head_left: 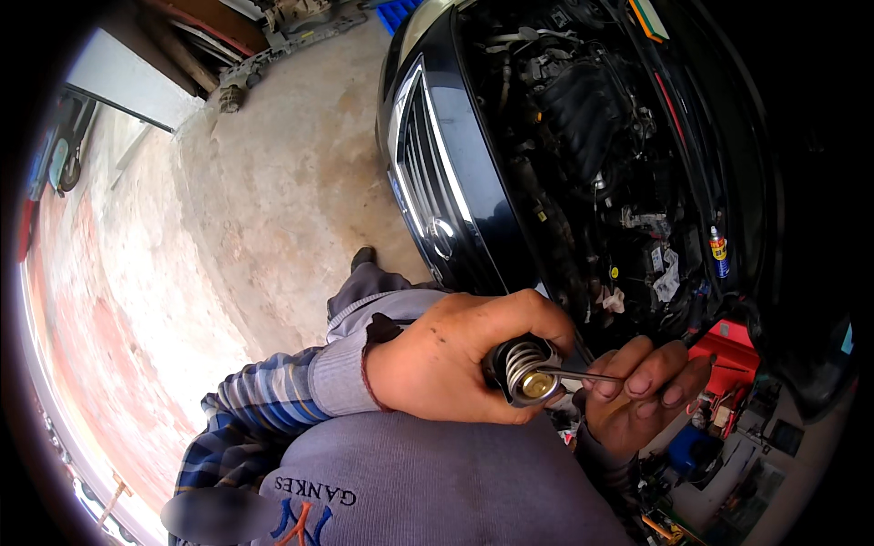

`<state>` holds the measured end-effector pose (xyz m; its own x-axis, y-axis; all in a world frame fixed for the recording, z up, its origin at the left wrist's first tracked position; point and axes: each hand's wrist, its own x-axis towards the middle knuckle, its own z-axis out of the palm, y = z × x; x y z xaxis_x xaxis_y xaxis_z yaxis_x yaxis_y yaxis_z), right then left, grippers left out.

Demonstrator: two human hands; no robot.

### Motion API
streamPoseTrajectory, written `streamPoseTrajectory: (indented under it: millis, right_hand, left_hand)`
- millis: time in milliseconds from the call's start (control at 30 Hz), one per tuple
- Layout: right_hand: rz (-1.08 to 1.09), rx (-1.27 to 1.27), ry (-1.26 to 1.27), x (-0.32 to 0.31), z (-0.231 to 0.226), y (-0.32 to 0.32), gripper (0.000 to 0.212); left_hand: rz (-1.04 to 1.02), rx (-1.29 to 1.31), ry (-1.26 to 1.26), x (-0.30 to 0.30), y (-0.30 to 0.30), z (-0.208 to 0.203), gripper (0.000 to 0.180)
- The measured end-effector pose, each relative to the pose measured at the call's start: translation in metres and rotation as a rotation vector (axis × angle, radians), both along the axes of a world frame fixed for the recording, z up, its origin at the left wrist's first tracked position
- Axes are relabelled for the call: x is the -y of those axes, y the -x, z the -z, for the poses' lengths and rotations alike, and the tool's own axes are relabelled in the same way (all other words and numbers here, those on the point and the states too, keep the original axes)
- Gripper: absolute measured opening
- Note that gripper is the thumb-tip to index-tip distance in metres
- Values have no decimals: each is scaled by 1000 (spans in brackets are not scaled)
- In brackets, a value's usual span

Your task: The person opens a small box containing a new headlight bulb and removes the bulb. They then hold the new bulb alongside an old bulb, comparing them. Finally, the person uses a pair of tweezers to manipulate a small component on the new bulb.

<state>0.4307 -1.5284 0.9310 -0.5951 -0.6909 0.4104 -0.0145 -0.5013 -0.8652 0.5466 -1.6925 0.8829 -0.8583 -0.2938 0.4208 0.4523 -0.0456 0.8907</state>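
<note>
A round metal part with a coiled spring (525, 369) is gripped in the left hand (455, 355); a thin metal rod (583, 373), lying crosswise, is pinched by the right hand (637, 396) just beside it.

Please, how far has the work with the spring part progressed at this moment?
Done: the black car's bonnet is open and the round metal spring part is out. In hand: left hand grips it; right hand puts a thin metal rod against it. Left: the part is not in the engine bay.
</note>
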Motion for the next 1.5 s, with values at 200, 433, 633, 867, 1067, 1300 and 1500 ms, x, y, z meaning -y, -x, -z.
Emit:
streamPoseTrajectory:
  millis: [200, 433, 633, 867, 1067, 1300, 1500]
  right_hand:
    - [-37, 312, 69, -6, 4, 11, 29]
    - [-164, -162, -9, -14, -25, 29, 31]
    - [-265, -752, -254, -10, -61, 27, 39]
    - [-110, -921, -370, -13, -60, -9, 32]
    - [91, -642, -267, -12, -37, -13, 36]
    - [87, -903, -302, -14, -39, -27, 39]
    - [20, -917, -331, -15, -48, -18, 41]
  left_hand:
    - [23, -46, -17, -2, 3, 2, 41]
    - [48, -47, 37, -1, 2, 2, 37]
    - [38, 113, 226, 1, -3, 0, 38]
    - [6, 187, 120, -4, -8, 1, 45]
    - [16, 237, 91, -6, -11, 2, 44]
    - [23, 305, 84, -8, -9, 0, 44]
    - [11, 309, 84, -7, -11, -2, 44]
